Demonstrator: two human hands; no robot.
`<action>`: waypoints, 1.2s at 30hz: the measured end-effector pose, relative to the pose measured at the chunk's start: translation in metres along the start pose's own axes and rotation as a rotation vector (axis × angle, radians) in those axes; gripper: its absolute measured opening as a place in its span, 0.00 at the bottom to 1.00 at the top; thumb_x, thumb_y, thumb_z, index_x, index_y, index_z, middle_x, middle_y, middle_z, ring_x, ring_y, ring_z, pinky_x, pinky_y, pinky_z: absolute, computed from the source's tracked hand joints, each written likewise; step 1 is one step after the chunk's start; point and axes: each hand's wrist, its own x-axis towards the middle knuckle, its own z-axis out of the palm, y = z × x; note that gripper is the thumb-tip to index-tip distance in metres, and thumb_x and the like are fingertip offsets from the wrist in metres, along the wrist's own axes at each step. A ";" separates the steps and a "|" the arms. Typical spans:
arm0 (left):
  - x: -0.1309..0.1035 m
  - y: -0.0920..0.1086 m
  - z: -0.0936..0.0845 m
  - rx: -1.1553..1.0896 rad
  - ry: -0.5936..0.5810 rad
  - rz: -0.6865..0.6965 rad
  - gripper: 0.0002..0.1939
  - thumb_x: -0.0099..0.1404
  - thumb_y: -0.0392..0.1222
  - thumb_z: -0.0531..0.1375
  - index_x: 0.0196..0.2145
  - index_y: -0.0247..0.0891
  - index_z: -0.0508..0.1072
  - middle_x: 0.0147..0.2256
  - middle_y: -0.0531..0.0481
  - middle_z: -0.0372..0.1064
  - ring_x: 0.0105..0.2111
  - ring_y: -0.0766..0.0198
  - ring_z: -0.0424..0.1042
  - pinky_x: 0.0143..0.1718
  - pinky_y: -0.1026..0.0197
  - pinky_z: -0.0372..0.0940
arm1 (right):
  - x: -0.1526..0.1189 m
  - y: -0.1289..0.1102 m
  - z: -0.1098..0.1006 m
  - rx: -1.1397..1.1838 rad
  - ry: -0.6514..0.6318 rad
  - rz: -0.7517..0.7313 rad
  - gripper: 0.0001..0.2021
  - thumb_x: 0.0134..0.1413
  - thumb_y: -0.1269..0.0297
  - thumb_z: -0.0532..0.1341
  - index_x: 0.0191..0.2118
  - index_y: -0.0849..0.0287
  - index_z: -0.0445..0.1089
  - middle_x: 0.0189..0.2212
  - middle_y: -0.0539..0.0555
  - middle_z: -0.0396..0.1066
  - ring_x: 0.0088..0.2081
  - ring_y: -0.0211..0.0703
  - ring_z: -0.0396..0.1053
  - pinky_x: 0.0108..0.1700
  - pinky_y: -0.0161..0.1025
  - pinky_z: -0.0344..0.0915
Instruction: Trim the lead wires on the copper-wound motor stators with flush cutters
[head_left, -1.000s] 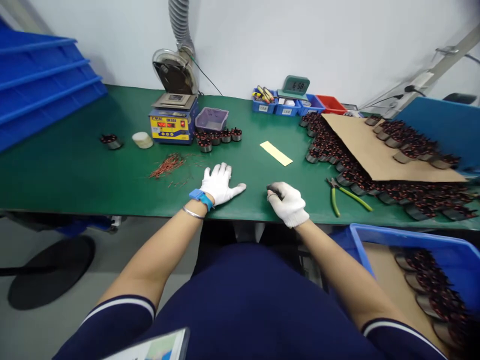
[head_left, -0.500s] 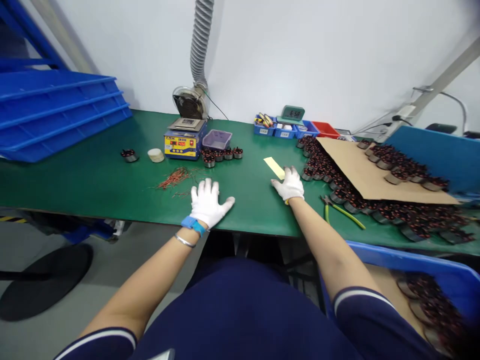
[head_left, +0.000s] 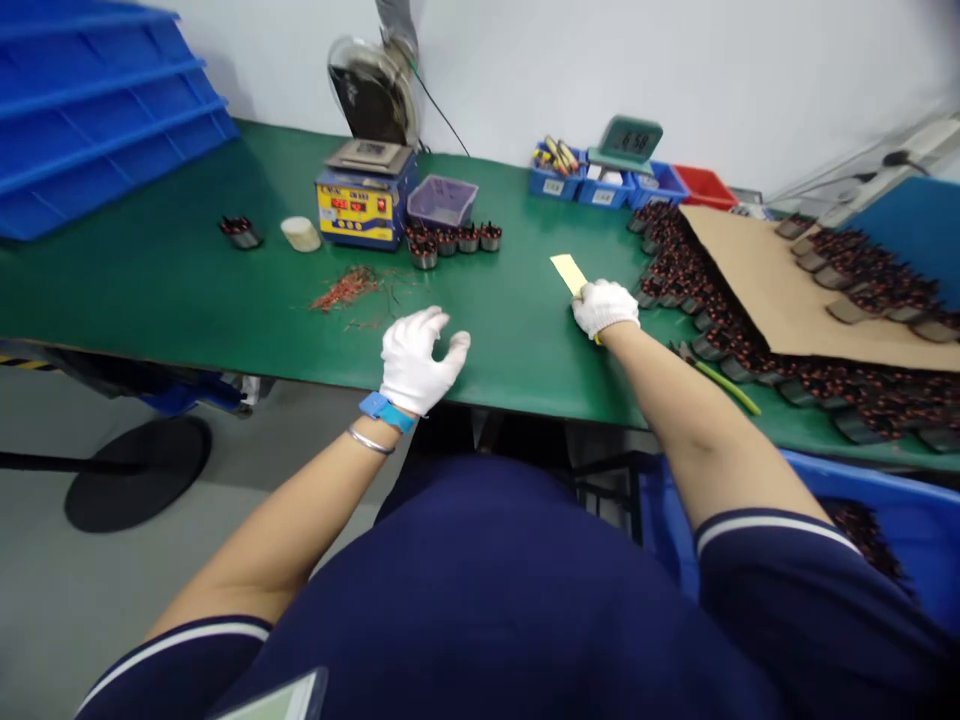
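While the yellow strip point(head_left: 568, 272) lies flat on the green counter point(head_left: 187, 290), the right hand point(head_left: 606, 305) in a white glove rests on its near end, fingers curled down over it. I cannot tell if the grip has really closed on the strip or only presses it. The left hand point(head_left: 416, 358), also gloved, hangs just above the near edge of the counter with its grip released and nothing in it. A blue band sits on that wrist. Just right of the strip lies a big heap of dark coils point(head_left: 679, 280), partly under a sheet of cardboard point(head_left: 772, 290). Green pliers point(head_left: 720, 385) lie beside the right arm. Farther back stand a yellow and blue box point(head_left: 360, 205), a small row of coils point(head_left: 454, 240), and a pile of red wire bits point(head_left: 345, 288).
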 end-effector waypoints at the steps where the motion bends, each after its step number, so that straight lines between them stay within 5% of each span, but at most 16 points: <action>1: 0.000 0.000 0.000 -0.001 -0.005 -0.013 0.18 0.64 0.52 0.57 0.45 0.37 0.72 0.50 0.43 0.72 0.51 0.55 0.69 0.56 0.52 0.59 | -0.008 0.003 0.002 0.002 0.012 -0.021 0.24 0.62 0.52 0.49 0.52 0.64 0.70 0.51 0.68 0.67 0.53 0.61 0.64 0.52 0.53 0.63; 5: 0.000 -0.002 0.000 -0.009 -0.064 -0.047 0.17 0.65 0.51 0.55 0.44 0.37 0.72 0.50 0.44 0.72 0.50 0.57 0.69 0.55 0.54 0.60 | -0.030 0.014 0.000 0.084 -0.049 -0.076 0.29 0.56 0.43 0.53 0.49 0.63 0.72 0.47 0.64 0.70 0.48 0.58 0.68 0.48 0.50 0.67; 17: 0.002 -0.003 0.001 -0.060 -0.103 -0.169 0.21 0.66 0.54 0.53 0.45 0.36 0.73 0.46 0.43 0.73 0.48 0.57 0.70 0.55 0.56 0.61 | -0.055 -0.002 -0.030 0.042 -0.067 -0.046 0.16 0.45 0.68 0.64 0.43 0.67 0.75 0.44 0.67 0.73 0.48 0.62 0.69 0.50 0.56 0.64; 22: 0.004 -0.003 -0.004 -0.041 -0.141 -0.186 0.23 0.66 0.55 0.53 0.49 0.37 0.71 0.48 0.45 0.72 0.50 0.59 0.69 0.55 0.59 0.62 | -0.053 -0.004 -0.027 0.260 0.056 -0.064 0.18 0.51 0.64 0.60 0.48 0.62 0.72 0.43 0.63 0.75 0.46 0.57 0.71 0.48 0.50 0.66; 28: 0.074 -0.034 0.011 0.122 -0.157 -0.297 0.27 0.62 0.55 0.56 0.53 0.38 0.69 0.57 0.42 0.64 0.56 0.50 0.64 0.58 0.50 0.61 | 0.001 -0.017 -0.022 0.588 0.022 -0.078 0.23 0.58 0.62 0.50 0.57 0.60 0.66 0.42 0.54 0.76 0.35 0.40 0.74 0.37 0.34 0.70; 32: 0.134 -0.065 0.045 0.236 -0.243 -0.338 0.25 0.56 0.56 0.59 0.47 0.39 0.74 0.61 0.38 0.58 0.57 0.37 0.61 0.53 0.39 0.62 | 0.047 -0.014 -0.009 0.602 -0.017 0.017 0.26 0.51 0.60 0.56 0.56 0.62 0.68 0.43 0.60 0.75 0.39 0.49 0.74 0.42 0.40 0.70; 36: 0.157 -0.080 0.072 0.306 -0.338 -0.254 0.19 0.56 0.54 0.61 0.39 0.39 0.77 0.62 0.41 0.56 0.62 0.39 0.53 0.59 0.39 0.55 | 0.062 -0.004 0.012 0.571 0.062 0.101 0.34 0.49 0.51 0.59 0.61 0.60 0.61 0.55 0.65 0.66 0.52 0.61 0.67 0.53 0.53 0.65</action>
